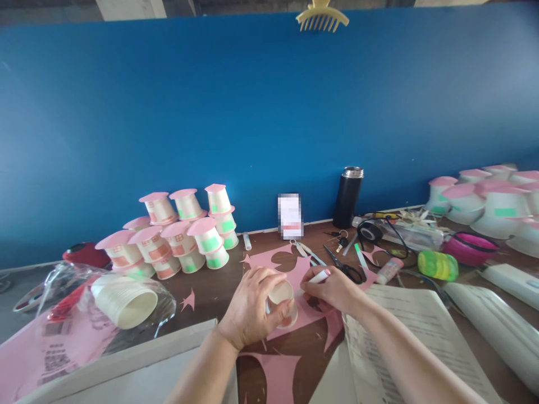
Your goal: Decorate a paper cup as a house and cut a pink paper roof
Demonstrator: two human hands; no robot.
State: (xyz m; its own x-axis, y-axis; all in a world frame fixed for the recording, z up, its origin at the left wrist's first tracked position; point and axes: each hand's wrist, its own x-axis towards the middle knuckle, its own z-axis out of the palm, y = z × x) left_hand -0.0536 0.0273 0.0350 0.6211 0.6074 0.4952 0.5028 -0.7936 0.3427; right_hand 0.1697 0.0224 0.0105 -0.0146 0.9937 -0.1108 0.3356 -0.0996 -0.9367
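My left hand (251, 306) is wrapped round a small white paper cup (281, 293) standing upside down on a sheet of pink paper (290, 269) with round holes cut out of it. My right hand (334, 289) is closed on a white marker pen (316, 277), its tip against the side of the cup. Both hands rest over the pink paper on the brown table (210, 289).
Stacked paper cups with pink lids (181, 233) stand back left. A bagged sleeve of white cups (122, 300) lies left. Scissors (345, 266), a black flask (347, 196), black tape (370, 231), a green roll (438, 265), printed sheets (421, 336) and more lidded cups (484, 199) fill the right.
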